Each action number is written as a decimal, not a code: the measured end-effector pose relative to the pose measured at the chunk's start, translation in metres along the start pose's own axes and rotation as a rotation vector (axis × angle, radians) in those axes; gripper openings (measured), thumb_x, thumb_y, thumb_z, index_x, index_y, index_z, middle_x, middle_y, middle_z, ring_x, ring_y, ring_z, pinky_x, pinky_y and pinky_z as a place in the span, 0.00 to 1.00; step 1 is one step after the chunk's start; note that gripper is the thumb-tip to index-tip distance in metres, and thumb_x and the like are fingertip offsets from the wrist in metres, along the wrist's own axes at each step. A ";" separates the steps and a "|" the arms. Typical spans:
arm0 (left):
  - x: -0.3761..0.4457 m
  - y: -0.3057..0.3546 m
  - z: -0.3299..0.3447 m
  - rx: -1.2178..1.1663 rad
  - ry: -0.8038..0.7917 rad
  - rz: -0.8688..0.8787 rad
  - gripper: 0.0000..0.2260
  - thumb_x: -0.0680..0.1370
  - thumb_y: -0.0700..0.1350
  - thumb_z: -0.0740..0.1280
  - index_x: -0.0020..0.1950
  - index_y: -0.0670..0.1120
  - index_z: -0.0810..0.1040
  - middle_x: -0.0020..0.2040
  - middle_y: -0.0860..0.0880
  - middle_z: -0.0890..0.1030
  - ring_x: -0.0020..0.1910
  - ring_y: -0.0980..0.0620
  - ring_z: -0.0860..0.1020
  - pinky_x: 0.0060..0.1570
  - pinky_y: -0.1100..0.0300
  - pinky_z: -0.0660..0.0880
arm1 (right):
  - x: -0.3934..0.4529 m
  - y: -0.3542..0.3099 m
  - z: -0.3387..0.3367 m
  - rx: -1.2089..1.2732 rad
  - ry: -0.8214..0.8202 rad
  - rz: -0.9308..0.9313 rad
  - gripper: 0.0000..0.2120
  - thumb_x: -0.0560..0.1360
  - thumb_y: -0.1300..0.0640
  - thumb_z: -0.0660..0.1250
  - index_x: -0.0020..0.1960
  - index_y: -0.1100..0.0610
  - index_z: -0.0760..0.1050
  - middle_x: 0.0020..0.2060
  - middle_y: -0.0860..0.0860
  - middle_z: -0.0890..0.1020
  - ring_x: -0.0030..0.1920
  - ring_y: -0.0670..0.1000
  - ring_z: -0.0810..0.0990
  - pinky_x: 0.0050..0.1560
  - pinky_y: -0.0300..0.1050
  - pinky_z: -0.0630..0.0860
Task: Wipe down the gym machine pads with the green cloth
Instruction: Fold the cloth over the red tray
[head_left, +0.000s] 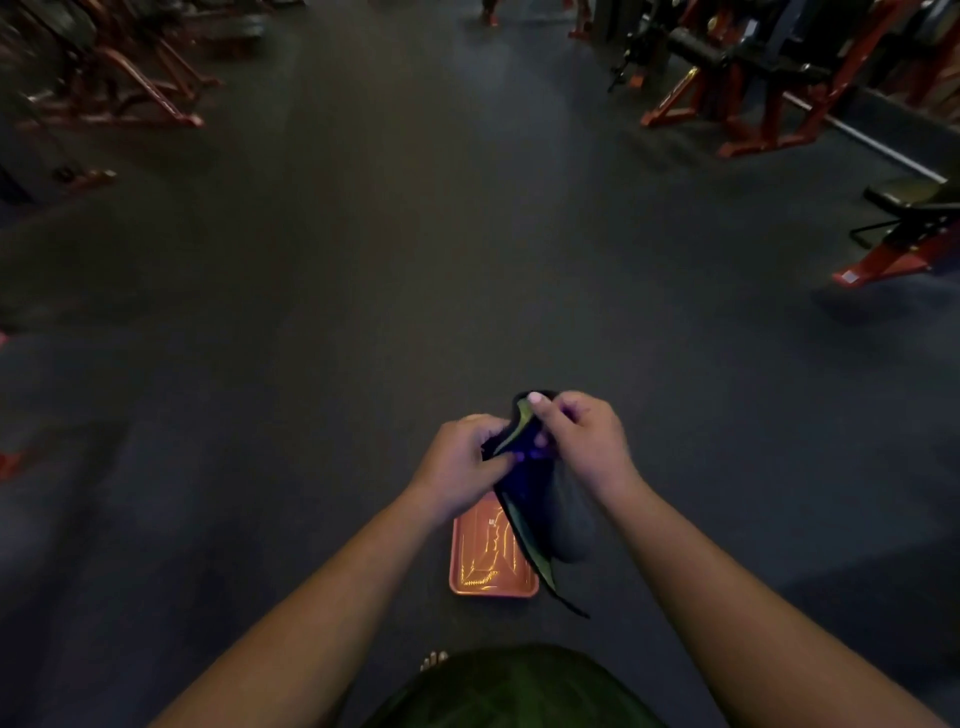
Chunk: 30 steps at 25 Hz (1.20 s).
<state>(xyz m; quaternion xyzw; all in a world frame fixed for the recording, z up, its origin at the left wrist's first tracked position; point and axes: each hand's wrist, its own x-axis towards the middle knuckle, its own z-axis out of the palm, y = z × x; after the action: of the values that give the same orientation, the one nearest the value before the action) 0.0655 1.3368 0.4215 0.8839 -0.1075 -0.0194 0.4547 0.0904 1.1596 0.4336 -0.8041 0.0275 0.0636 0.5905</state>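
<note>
Left hand (460, 464): grip pinched on cloth's left edge.
Right hand (582, 440): grip pinched on cloth's top corner.
Cloth (530, 512): held mid-air between hands, hanging over tray.
Tray (485, 558): orange, on floor (363, 291).
Machines (753, 78): well apart.

Wide dark floor (389, 291) open ahead down the middle. Flanked by red-framed machines left (119, 88) and right (769, 88), bench (914, 208) at right edge. Orange tray (478, 566) on floor directly below hands.
</note>
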 end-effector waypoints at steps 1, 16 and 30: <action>0.003 0.001 -0.005 -0.034 -0.043 0.020 0.08 0.74 0.38 0.73 0.45 0.52 0.83 0.41 0.54 0.81 0.42 0.57 0.79 0.42 0.58 0.73 | 0.003 0.003 -0.009 -0.170 0.105 -0.174 0.14 0.77 0.44 0.70 0.41 0.53 0.75 0.35 0.48 0.80 0.36 0.47 0.79 0.38 0.41 0.73; 0.027 0.053 -0.097 -0.893 -0.067 0.002 0.07 0.80 0.33 0.64 0.57 0.36 0.79 0.45 0.43 0.84 0.41 0.51 0.83 0.43 0.61 0.80 | 0.022 -0.044 -0.033 0.365 -0.160 -0.371 0.27 0.71 0.46 0.77 0.59 0.61 0.71 0.59 0.55 0.79 0.61 0.54 0.80 0.62 0.57 0.79; -0.006 -0.058 -0.035 -0.750 0.001 -0.663 0.12 0.76 0.39 0.74 0.59 0.40 0.82 0.53 0.41 0.86 0.50 0.44 0.85 0.45 0.57 0.82 | 0.030 0.036 0.011 -0.105 -0.198 0.251 0.27 0.67 0.39 0.77 0.52 0.60 0.79 0.46 0.57 0.86 0.49 0.60 0.85 0.50 0.63 0.82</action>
<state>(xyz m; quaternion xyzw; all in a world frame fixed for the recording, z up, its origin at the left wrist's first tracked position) 0.0747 1.3989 0.3946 0.6462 0.1938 -0.1996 0.7107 0.1147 1.1607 0.3925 -0.8138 0.0660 0.2172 0.5349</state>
